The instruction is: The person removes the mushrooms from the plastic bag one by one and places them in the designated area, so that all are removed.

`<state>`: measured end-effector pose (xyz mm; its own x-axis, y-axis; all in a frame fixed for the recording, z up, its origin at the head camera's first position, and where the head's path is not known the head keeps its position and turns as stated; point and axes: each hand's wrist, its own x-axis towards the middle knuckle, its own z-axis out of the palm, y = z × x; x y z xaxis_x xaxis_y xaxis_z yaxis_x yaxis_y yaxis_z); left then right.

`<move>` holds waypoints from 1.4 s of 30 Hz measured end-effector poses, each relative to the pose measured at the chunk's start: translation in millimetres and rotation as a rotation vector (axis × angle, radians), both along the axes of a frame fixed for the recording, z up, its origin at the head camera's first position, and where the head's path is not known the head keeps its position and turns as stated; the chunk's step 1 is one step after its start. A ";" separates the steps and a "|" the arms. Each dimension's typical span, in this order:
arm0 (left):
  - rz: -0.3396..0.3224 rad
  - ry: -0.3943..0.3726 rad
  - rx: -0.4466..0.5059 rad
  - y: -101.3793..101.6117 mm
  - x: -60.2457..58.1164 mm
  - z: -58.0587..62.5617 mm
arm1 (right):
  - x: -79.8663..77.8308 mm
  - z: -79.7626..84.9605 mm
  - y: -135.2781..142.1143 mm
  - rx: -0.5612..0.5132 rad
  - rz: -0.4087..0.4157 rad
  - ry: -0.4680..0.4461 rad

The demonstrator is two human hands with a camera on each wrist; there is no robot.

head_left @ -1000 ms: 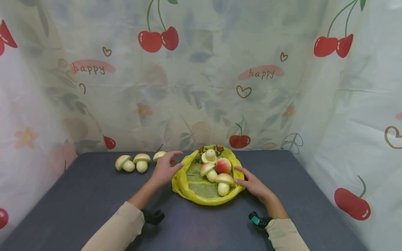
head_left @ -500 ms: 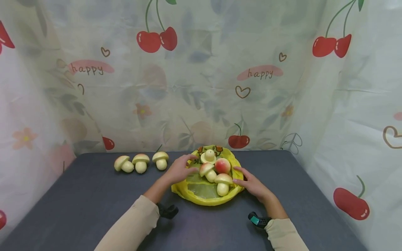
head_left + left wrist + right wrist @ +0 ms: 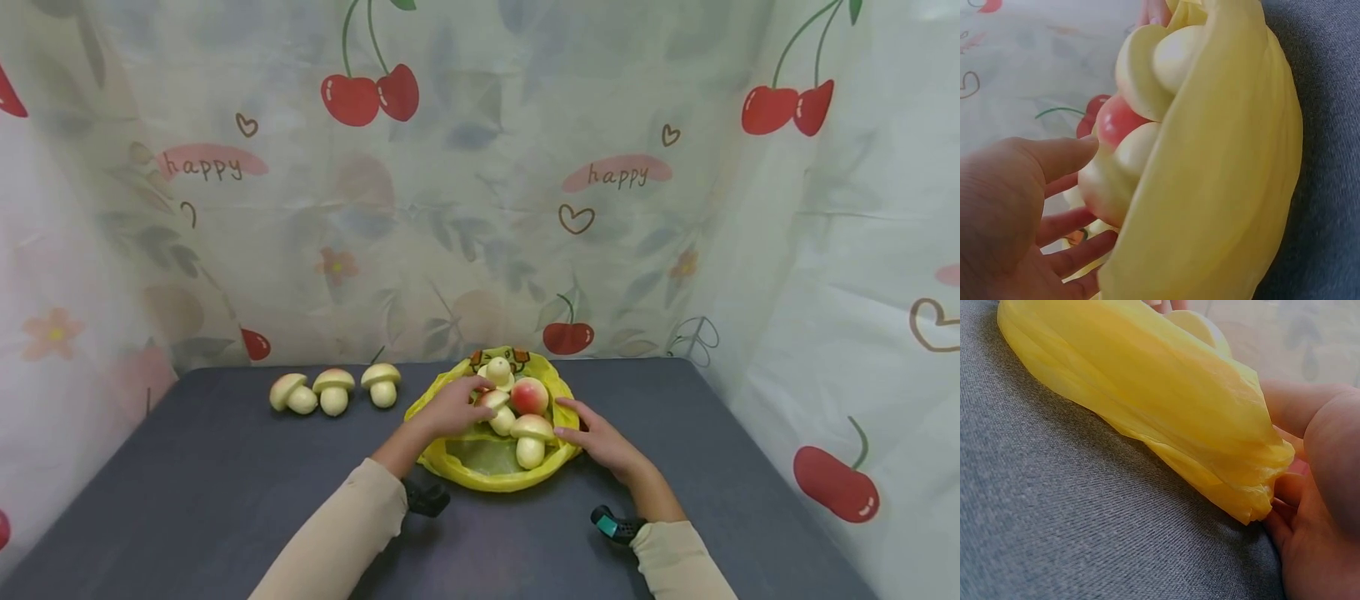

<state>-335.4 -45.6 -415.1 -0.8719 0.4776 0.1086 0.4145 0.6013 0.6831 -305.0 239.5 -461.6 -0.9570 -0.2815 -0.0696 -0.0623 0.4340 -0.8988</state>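
A yellow plastic bag (image 3: pixel 487 481) lies with its mouth rolled open, holding toy mushrooms and a red-and-cream peach (image 3: pixel 529 396). My left hand (image 3: pixel 447 408) reaches over the bag's left rim. Its thumb and spread fingers stand around the cap of a mushroom (image 3: pixel 1105 187), without a clear grip. My right hand (image 3: pixel 603 437) holds the bag's right rim, some fingers inside the edge and others outside against the crumpled plastic (image 3: pixel 1266 481). Close to its thumb lies a second mushroom (image 3: pixel 530 442). Another mushroom (image 3: pixel 498 372) sits stem up at the back of the bag.
Left of the bag, three more mushrooms stand or lean in a row: one tilted (image 3: pixel 292 393), one in the middle (image 3: pixel 333 392), one upright (image 3: pixel 381 385). A dark grey tabletop (image 3: pixel 187 492) ends at a cherry-printed curtain (image 3: pixel 450 208) behind and beside it.
My left hand has moved right, from beside the row of mushrooms across the bag's rim to a mushroom inside. The right hand has stayed at the bag's rim.
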 end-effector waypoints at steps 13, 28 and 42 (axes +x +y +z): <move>0.051 0.008 -0.007 15.0 -3.7 -10.8 | -0.3 -0.7 0.5 -0.002 -0.004 0.007; 0.120 0.000 0.034 19.4 -1.5 -17.7 | 0.4 -0.2 -0.6 -0.005 -0.009 0.003; 0.133 -0.022 0.061 6.3 7.3 -18.2 | -0.5 -0.5 -0.8 0.002 -0.007 0.003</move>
<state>-328.2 -39.3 -433.3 -0.9296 0.3505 0.1138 0.3180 0.6071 0.7282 -305.5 238.7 -462.1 -0.9591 -0.2749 -0.0678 -0.0617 0.4366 -0.8976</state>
